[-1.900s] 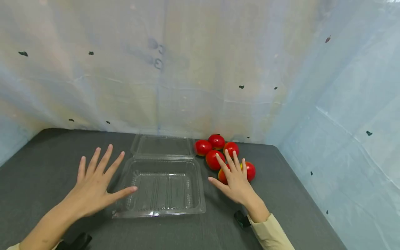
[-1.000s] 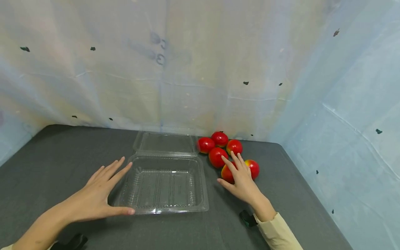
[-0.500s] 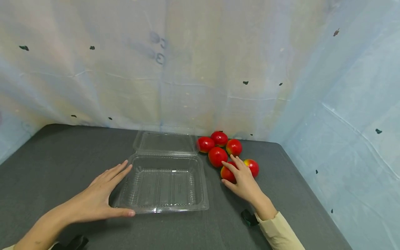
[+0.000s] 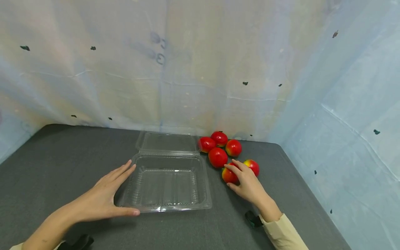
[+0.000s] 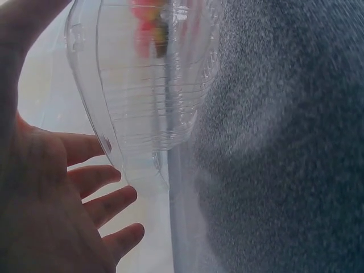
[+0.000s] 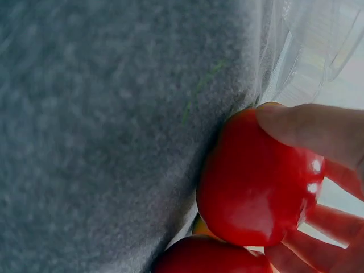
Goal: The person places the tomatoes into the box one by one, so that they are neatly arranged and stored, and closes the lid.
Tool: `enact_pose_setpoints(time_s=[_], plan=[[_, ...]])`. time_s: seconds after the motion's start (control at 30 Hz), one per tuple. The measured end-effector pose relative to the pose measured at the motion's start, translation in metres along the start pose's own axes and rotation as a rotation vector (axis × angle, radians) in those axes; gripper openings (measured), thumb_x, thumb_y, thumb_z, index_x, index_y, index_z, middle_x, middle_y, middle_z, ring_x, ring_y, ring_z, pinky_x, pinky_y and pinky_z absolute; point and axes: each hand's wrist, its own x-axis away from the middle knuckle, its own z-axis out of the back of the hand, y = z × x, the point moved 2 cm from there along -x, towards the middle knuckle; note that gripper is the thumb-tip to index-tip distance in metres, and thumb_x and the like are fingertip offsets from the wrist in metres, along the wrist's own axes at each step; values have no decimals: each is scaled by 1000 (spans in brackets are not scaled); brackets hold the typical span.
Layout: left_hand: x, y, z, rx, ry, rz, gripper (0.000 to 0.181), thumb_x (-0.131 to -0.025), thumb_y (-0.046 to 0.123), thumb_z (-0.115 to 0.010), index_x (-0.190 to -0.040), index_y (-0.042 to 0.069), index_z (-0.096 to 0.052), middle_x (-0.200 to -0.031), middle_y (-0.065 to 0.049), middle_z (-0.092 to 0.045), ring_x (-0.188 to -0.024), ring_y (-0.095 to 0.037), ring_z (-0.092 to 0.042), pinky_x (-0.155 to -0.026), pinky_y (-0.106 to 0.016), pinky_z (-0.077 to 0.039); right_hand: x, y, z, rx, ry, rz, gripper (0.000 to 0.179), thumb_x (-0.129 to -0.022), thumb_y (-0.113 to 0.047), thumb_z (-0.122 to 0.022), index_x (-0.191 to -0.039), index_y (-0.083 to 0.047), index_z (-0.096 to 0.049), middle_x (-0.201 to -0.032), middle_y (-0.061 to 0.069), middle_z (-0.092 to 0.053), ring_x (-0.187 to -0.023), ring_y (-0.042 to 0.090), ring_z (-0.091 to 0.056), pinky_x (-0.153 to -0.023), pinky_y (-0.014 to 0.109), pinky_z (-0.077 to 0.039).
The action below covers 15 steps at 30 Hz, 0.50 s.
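We see the two hands well apart, with a see-through plastic box point(image 4: 167, 187) between them. The left hand point(image 4: 98, 201) is at the side of the box nearest to it, thumb stretched toward the near corner and the other fingers reaching along that side; in the left wrist view the forefinger meets the rim, while the thumb runs out of that picture, so we cannot tell how firmly it bears. The right hand point(image 4: 248, 184) has its thumb and fingers bent round a red fruit point(image 4: 229, 174); in the right wrist view we find the thumb laid over one end and the fingers reaching behind. Whether that fruit rests its weight on the dark grey table point(image 4: 78, 149) we cannot tell. Just beside the right hand, on its right, sits a second fruit point(image 4: 253, 167), red with a yellow patch. Beyond the right hand we count four more fruits point(image 4: 217, 157), grouped closely. The lid point(image 4: 168, 143) lies folded back past both hands, joined to the box along its far edge. Below the right hand we notice a pale sleeve point(image 4: 285, 234), and farther off than both hands hangs whitish sheeting point(image 4: 203, 69) with dark specks
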Motion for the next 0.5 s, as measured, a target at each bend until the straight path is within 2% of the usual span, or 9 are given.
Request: enact_pose_setpoints(time_s=[0.23, 0.5], plan=[[-3, 2, -2, 4, -12, -1, 116, -67, 62, -77, -155, 16, -17, -160, -13, -14, -137, -49, -26, -93, -72, -26, 2, 2, 6, -44, 28, -1, 58, -76, -20, -82, -129, -12, -59, -138, 17, -52, -120, 37, -52, -96, 53, -47], [-1, -3, 3, 1, -21, 0, 116, -66, 60, -78, -155, 16, -18, -160, -14, -14, -136, -51, -26, -91, -73, -27, -1, 0, 13, -175, 125, 38, 58, -76, -21, -82, -128, -12, -58, -138, 14, -52, -122, 33, -52, -94, 51, -49]])
